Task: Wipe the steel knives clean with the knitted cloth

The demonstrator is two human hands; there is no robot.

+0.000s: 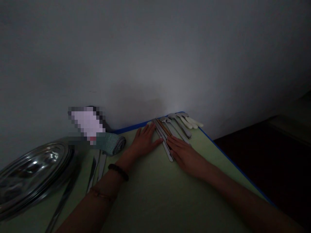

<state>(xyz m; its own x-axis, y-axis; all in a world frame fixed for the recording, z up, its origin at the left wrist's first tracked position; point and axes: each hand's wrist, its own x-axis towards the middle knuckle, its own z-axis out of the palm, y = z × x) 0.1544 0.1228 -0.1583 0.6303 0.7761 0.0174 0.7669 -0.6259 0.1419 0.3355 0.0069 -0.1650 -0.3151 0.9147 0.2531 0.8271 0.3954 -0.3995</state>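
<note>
My left hand [143,142] lies on the green tabletop [136,197] with its fingers stretched out. Its fingertips and thumb touch the left side of a row of long, thin metal utensils [166,149], whose exact kind is hard to make out in the dim light. Brown chopsticks [164,127] lie alongside these. From the right, my right hand [186,155] rests flat with fingers extended, its fingertips at the lower ends of the chopsticks and covering part of the row. Just beyond it are metal spoons [181,125] and several white-handled utensils [191,122].
Stacked shiny metal trays [36,161] stand at the left. Knives [97,166] lie beside a rolled green cloth [114,144], near a blurred-out phone-like object [87,121]. A wall [145,64] rises behind the table; its blue edge [225,153] runs down the right.
</note>
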